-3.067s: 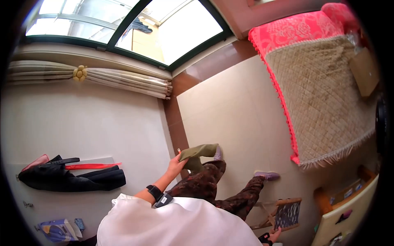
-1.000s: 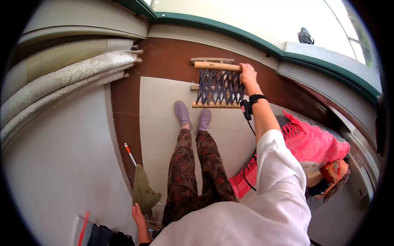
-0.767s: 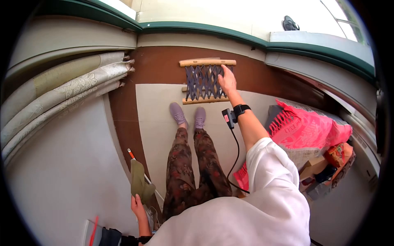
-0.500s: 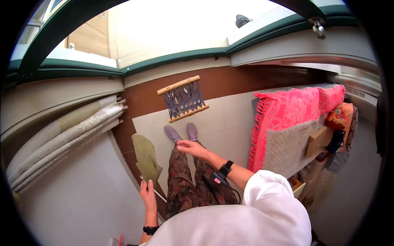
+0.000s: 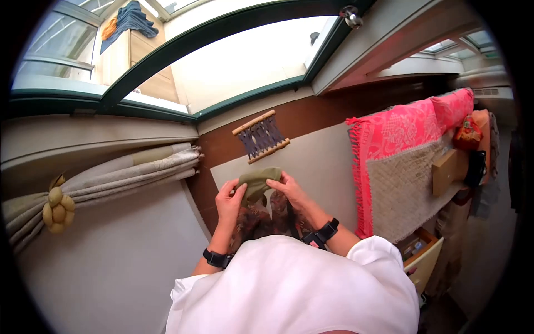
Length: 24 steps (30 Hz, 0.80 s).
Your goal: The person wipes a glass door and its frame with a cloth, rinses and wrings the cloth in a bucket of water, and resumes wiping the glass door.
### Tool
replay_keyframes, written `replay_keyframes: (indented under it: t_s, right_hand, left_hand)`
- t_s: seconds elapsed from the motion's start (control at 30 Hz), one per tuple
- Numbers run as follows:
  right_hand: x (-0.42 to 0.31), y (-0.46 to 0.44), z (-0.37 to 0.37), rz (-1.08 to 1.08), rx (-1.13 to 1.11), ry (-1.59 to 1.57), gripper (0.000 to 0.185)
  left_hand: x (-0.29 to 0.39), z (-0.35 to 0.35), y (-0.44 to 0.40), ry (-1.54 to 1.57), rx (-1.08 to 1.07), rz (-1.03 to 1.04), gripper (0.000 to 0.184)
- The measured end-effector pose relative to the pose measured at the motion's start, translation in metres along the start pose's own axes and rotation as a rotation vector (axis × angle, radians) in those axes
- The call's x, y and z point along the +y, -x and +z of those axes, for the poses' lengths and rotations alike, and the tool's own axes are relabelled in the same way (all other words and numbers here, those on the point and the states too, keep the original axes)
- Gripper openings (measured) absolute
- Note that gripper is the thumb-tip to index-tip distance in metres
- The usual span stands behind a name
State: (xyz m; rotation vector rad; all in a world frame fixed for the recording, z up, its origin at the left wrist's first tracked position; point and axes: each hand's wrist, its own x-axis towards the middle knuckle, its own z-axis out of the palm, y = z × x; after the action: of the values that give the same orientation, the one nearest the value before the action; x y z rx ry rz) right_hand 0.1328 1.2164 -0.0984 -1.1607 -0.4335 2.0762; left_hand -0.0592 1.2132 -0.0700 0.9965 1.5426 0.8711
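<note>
An olive-green piece of cloth (image 5: 257, 181) is stretched between my hands in front of my legs, its upper edge curved; its exact kind I cannot make out. My left hand (image 5: 228, 201) pinches its left edge, thumb against the fingers. On the right side, my right hand (image 5: 290, 190) grips the other edge with its thumb on top. Below the cloth appear my patterned trousers (image 5: 280, 207), while my shoes are hidden.
A wooden frame with dark cord webbing (image 5: 261, 136) lies on the floor ahead. Tied curtains (image 5: 133, 175) hang at left. To the right stand a pink fringed cover (image 5: 400, 131), a box (image 5: 445, 172) and an open drawer (image 5: 421, 250). A green-framed glass door (image 5: 250, 83) stands ahead.
The green cloth has moved from my left side to the middle, before my legs. My right hand has come onto it, and both hands now hold it. The view has shifted.
</note>
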Motion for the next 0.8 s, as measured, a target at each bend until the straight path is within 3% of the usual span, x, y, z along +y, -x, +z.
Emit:
replay_keyframes:
  t_s: [0.1, 0.23, 0.3, 0.33, 0.43, 0.5, 0.53, 0.63, 0.7, 0.8]
  right_hand:
    - [-0.009, 0.000, 0.020, -0.151, 0.049, 0.009, 0.040]
    - [-0.020, 0.004, 0.053, -0.441, 0.204, 0.045, 0.034]
    - [-0.025, 0.001, 0.062, -0.536, 0.247, 0.212, 0.032]
    - [-0.035, 0.006, 0.079, -0.573, 0.308, 0.281, 0.030]
    - [-0.059, 0.020, 0.110, -0.633, 0.344, 0.431, 0.038]
    - [-0.070, 0.031, 0.126, -0.573, 0.223, 0.125, 0.049]
    - [-0.073, 0.038, 0.132, -0.570, 0.228, 0.125, 0.049]
    - [-0.076, 0.039, 0.139, -0.609, 0.052, -0.153, 0.063]
    - [-0.061, 0.030, 0.131, -0.565, 0.066, -0.144, 0.064]
    - [-0.046, 0.032, 0.124, -0.506, 0.102, -0.087, 0.065]
  left_hand:
    - [0.015, -0.013, -0.012, -0.090, 0.051, 0.005, 0.018]
    - [0.046, -0.039, -0.023, -0.176, -0.037, 0.231, 0.021]
    - [0.050, -0.053, -0.030, -0.089, -0.107, 0.376, 0.023]
    - [0.061, -0.064, -0.029, -0.097, -0.190, 0.351, 0.020]
    - [0.069, -0.086, -0.039, -0.079, -0.248, 0.483, 0.018]
    - [0.086, -0.097, -0.036, 0.425, -0.363, 0.293, 0.022]
    - [0.099, -0.106, -0.031, 0.486, -0.398, 0.320, 0.024]
    - [0.066, -0.117, -0.048, 0.553, -0.215, 0.305, 0.038]
    - [0.038, -0.112, -0.049, 0.700, -0.552, -0.450, 0.056]
    - [0.035, -0.095, -0.040, 0.859, -0.673, -0.425, 0.064]
